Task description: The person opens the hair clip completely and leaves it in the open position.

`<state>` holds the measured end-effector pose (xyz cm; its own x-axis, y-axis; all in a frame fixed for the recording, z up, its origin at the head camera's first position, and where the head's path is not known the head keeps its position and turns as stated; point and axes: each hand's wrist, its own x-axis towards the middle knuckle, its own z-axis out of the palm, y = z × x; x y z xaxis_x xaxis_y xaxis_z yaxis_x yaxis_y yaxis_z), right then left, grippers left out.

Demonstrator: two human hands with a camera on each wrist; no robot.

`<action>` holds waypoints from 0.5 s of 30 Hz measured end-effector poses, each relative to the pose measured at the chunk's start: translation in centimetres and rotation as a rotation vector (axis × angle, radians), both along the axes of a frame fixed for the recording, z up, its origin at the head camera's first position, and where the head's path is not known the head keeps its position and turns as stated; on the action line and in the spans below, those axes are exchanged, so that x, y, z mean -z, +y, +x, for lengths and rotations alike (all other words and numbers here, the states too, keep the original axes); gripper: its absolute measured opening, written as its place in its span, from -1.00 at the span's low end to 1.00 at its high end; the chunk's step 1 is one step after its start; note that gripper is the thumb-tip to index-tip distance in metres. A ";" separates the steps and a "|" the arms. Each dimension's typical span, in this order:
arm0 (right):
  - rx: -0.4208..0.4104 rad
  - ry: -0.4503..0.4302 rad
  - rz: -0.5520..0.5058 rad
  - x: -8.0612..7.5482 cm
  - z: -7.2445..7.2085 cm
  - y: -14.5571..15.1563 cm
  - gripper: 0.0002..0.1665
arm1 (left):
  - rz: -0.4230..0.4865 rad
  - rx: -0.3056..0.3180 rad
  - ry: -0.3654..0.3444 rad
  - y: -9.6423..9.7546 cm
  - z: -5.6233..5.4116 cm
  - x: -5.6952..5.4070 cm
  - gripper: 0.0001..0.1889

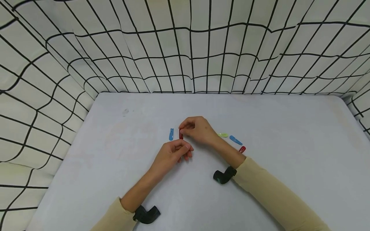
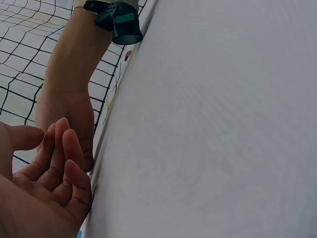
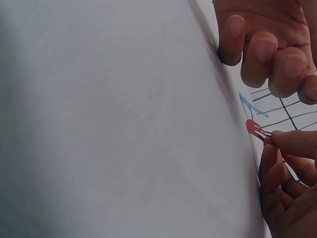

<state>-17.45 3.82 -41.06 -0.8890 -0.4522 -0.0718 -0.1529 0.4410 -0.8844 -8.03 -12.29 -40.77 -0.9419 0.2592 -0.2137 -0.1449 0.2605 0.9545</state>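
Observation:
A red snap hair clip (image 1: 181,134) stands between the two hands in the head view. My right hand (image 1: 200,130) pinches it by one end between thumb and fingers, as the right wrist view shows, where the clip (image 3: 253,127) has its prongs apart. Just nearer to the body, my left hand (image 1: 170,154) is loosely bent; in the left wrist view this hand (image 2: 52,186) has nothing visible in it. A blue hair clip (image 1: 171,134) lies left of the red one.
Beyond the right forearm lie a yellow-green clip (image 1: 222,135), another blue clip (image 1: 235,140) and another red clip (image 1: 242,149), partly hidden by the arm. The white table (image 1: 130,122) is bordered by a white cloth with black grid lines (image 1: 199,45). Black cameras sit at both wrists.

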 end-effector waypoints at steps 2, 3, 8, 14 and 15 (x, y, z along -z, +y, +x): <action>0.002 0.003 0.003 0.1 0.0 0.0 -0.91 | -0.002 0.009 0.002 0.1 0.0 0.0 -0.76; -0.001 0.003 0.000 0.1 -0.1 0.0 -0.91 | -0.002 0.013 0.003 0.1 0.0 0.0 -0.76; -0.016 0.001 -0.008 0.2 -0.2 -0.1 -0.91 | -0.014 0.022 0.007 0.0 0.0 0.0 -0.77; -0.027 -0.011 0.010 0.1 -0.2 -0.1 -0.89 | -0.016 0.028 0.000 0.0 -0.1 0.0 -0.77; -0.033 -0.011 0.014 0.1 -0.2 0.0 -0.88 | -0.016 0.029 0.001 0.0 -0.1 0.0 -0.77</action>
<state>-17.69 3.79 -41.15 -0.8730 -0.4798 -0.0879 -0.1578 0.4484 -0.8798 -8.11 -12.25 -40.75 -0.9344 0.2827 -0.2169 -0.1359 0.2801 0.9503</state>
